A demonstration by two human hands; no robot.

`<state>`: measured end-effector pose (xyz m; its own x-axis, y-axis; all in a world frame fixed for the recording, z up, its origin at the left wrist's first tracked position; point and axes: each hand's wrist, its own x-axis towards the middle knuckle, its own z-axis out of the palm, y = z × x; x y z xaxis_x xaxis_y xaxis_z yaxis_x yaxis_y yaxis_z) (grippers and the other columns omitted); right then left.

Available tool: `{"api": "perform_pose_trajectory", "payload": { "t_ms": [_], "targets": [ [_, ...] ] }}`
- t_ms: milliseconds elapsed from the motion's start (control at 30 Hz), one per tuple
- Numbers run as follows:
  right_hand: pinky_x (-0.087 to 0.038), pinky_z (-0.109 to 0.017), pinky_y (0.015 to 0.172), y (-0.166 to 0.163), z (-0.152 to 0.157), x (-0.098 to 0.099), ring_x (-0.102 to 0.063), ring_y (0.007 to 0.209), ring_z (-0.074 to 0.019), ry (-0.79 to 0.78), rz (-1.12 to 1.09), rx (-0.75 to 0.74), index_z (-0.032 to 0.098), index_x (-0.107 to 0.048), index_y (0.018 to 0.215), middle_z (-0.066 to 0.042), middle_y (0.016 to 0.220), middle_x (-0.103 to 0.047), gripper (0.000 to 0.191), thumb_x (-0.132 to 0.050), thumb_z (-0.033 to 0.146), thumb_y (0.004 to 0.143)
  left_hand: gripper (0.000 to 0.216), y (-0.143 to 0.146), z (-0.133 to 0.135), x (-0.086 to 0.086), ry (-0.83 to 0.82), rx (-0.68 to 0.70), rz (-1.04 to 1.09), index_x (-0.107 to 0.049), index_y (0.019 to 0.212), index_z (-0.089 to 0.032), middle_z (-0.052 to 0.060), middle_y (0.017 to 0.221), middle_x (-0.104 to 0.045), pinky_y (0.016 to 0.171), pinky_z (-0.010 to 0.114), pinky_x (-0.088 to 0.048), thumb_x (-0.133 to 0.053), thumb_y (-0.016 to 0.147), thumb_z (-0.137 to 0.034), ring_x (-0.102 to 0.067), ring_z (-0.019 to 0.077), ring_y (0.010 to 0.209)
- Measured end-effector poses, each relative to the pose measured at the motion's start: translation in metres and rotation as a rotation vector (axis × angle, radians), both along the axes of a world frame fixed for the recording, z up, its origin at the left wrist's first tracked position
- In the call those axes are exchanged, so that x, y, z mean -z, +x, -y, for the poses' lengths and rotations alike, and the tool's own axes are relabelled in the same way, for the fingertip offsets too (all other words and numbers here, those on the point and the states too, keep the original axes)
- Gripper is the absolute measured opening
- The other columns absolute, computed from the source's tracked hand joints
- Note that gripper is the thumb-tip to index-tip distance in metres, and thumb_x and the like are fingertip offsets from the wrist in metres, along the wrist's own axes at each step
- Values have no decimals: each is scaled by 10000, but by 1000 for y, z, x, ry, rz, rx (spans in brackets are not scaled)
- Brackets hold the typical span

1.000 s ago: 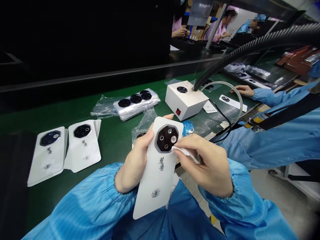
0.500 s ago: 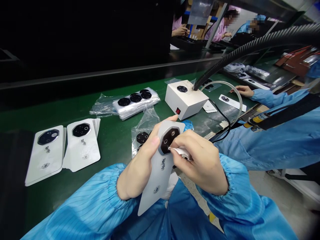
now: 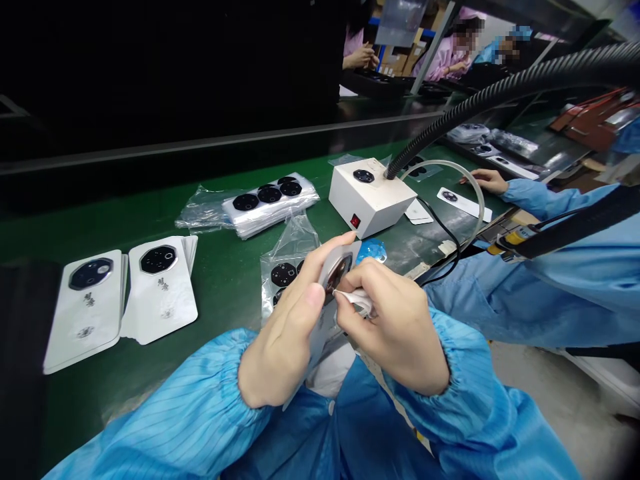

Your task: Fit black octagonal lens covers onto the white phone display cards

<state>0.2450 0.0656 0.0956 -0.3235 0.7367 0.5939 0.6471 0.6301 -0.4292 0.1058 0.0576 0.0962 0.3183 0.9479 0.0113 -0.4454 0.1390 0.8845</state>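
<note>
**Wiping a phone back cover at the green belt**

Head view. Landmark: the white box [image 3: 371, 197] with a red switch, standing on the green belt [image 3: 225, 273].

- Left hand [image 3: 285, 333], nearer the camera than the white box, is closed round a white phone back cover [image 3: 336, 272]. Thumb lies along the near edge, fingers wrap the far edge. The cover is tilted edge-on to the camera, so only a sliver of its dark camera ring shows.
- Right hand [image 3: 395, 327], just right of the left hand, pinches a small white wipe [image 3: 356, 300] between thumb and fingertips. The wipe touches the cover at the camera ring.
- Both sleeves are blue.
- Clear bag [image 3: 286, 257] with dark round parts lies on the belt between the hands and the white box, to the box's left.
- Bagged stack of covers [image 3: 270, 200] lies left of the white box, near it.
- Two white covers [image 3: 125, 300], face up side by side, lie well left of the box, toward the near edge.
- Black ribbed hose [image 3: 480, 100] rises from the box top and runs off to the right.
- Right of the box, a co-worker's hand [image 3: 487, 180] in a blue sleeve rests on the belt near another cover [image 3: 463, 202].
</note>
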Motion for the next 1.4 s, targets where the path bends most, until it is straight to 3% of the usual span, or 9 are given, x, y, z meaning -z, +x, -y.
{"api": "perform_pose_trajectory", "payload": {
  "t_ms": [167, 267, 367, 467, 567, 767, 1067, 1167, 1400],
  "targets": [
    [-345, -249, 532, -1, 1, 2, -455, 554, -108, 5, 11, 31, 194, -435, 701, 23, 629, -475, 131, -479, 102, 784, 353, 2, 1, 3, 14, -23, -21, -563, 1243, -297, 1, 1350, -525, 1041, 352, -354, -483, 900, -333, -427, 273, 1274],
    [-356, -253, 524, 2, 5, 1, -468, 560, -110, 28, 4, 59, 189, -458, 707, 16, 632, -490, 121, -484, 103, 788, 360, 2, 1, 2, -22, -30, 25, -572, 1229, -284, 19, 1229, -608, 968, 334, -420, -506, 884, -362, -519, 267, 1171],
    [-386, -253, 518, 11, 13, -7, -496, 585, -117, 43, -93, 53, 195, -487, 747, 4, 653, -528, 102, -518, 115, 803, 448, 1, 0, -1, -143, 93, 223, -475, 1309, -292, 32, 1021, -686, 780, 346, -513, -460, 880, -423, -634, 270, 965],
    [-416, -251, 509, 24, 20, -20, -520, 581, -115, 54, -173, -32, 210, -492, 813, 7, 656, -553, 145, -553, 84, 774, 541, -1, -2, -5, -232, 283, 458, -298, 1409, -319, 24, 952, -707, 674, 341, -534, -415, 887, -399, -675, 268, 872],
    [-454, -264, 530, 32, 24, -28, -555, 584, -127, 64, -161, -133, 221, -502, 866, 2, 653, -592, 242, -570, 37, 726, 543, -2, -1, -10, -292, 384, 579, -290, 1414, -316, 12, 928, -724, 722, 329, -541, -425, 888, -331, -684, 242, 887],
    [-454, -293, 507, 24, 28, -20, -537, 540, -140, 80, -305, -73, 231, -526, 882, -3, 644, -603, 238, -552, 45, 734, 385, -3, 7, -18, -300, 421, 666, -604, 1192, -271, 44, 1043, -710, 867, 267, -495, -327, 930, -319, -664, 167, 980],
    [-465, -306, 496, 30, 24, -29, -581, 525, -171, 48, -218, -127, 260, -538, 904, -2, 646, -627, 245, -581, 80, 744, 361, -6, 8, -17, -319, 414, 654, -608, 1184, -265, 74, 1049, -714, 762, 292, -536, -376, 920, -347, -684, 197, 901],
    [-462, -299, 493, 33, 22, -32, -588, 533, -169, 44, -169, -166, 254, -539, 888, 0, 641, -627, 250, -591, 69, 729, 356, -7, 10, -17, -326, 407, 629, -606, 1195, -269, 68, 1073, -710, 817, 288, -518, -403, 913, -348, -675, 182, 922],
    [-443, -278, 509, 21, 25, -19, -540, 555, -129, 122, -295, -45, 224, -512, 868, 1, 640, -587, 217, -545, 53, 739, 373, -6, 14, -17, -326, 364, 613, -587, 1223, -249, 31, 1064, -710, 882, 288, -505, -458, 889, -351, -660, 182, 978]
  ]
}}
